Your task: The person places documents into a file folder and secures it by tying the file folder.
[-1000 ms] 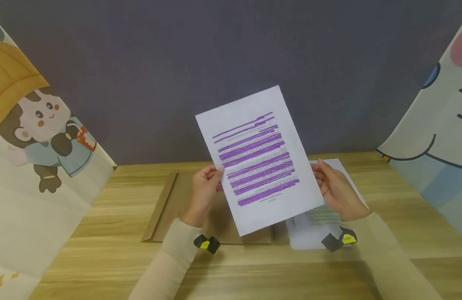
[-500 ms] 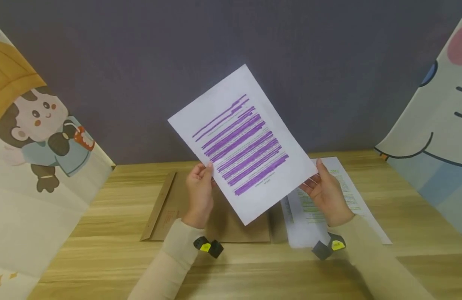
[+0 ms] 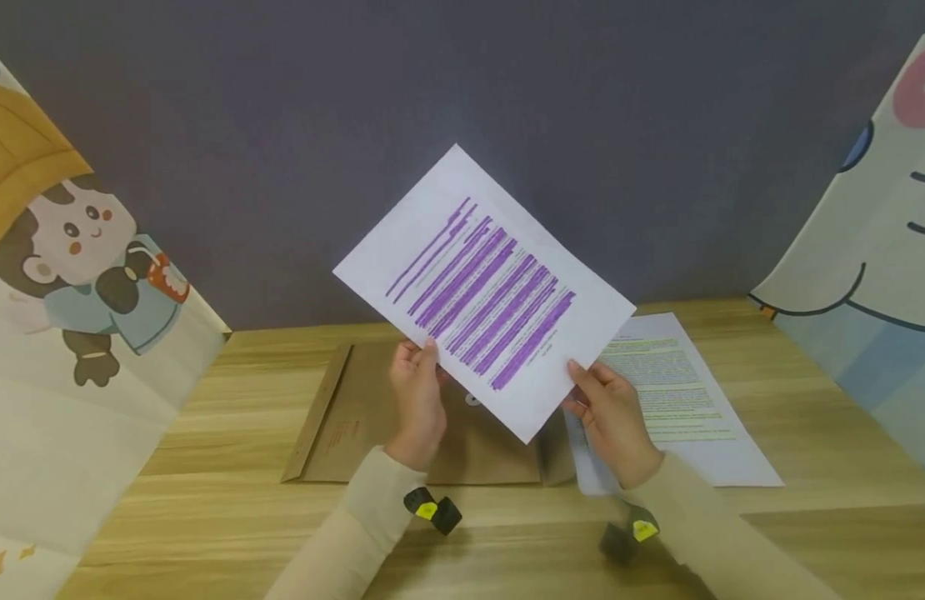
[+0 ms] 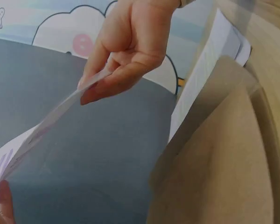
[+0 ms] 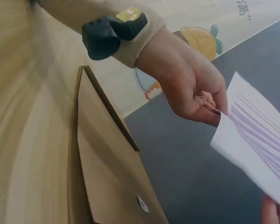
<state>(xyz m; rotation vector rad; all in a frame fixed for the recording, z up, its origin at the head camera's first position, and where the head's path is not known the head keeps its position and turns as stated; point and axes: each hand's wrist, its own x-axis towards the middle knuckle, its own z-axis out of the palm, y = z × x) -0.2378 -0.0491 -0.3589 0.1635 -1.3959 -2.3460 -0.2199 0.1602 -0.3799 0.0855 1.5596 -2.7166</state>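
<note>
A printed sheet of paper [image 3: 432, 275] with many lines marked over in purple is held up above the table, turned diagonally. My left hand [image 3: 417, 400] pinches its lower left edge, thumb on the front and fingers behind. At the lower right edge, my right hand [image 3: 608, 417] pinches the sheet the same way. In the left wrist view the sheet appears nearly edge-on, running from the right hand [image 4: 133, 51]. The right wrist view has the left hand [image 5: 186, 79] at one edge and a bit of the right hand [image 5: 272, 212] at the bottom corner.
A brown document envelope [image 3: 350, 417] lies on the wooden table [image 3: 207, 500] below the hands. Right of it are more papers [image 3: 695, 400] with green-yellow highlighting, partly under the right hand. A dark panel [image 3: 462, 75] stands behind, with cartoon-printed sheets [image 3: 95, 317] at the sides.
The purple-marked sheet has turned counter-clockwise and shifted left. My right hand has moved left and down along its edge, uncovering more of the highlighted papers.
</note>
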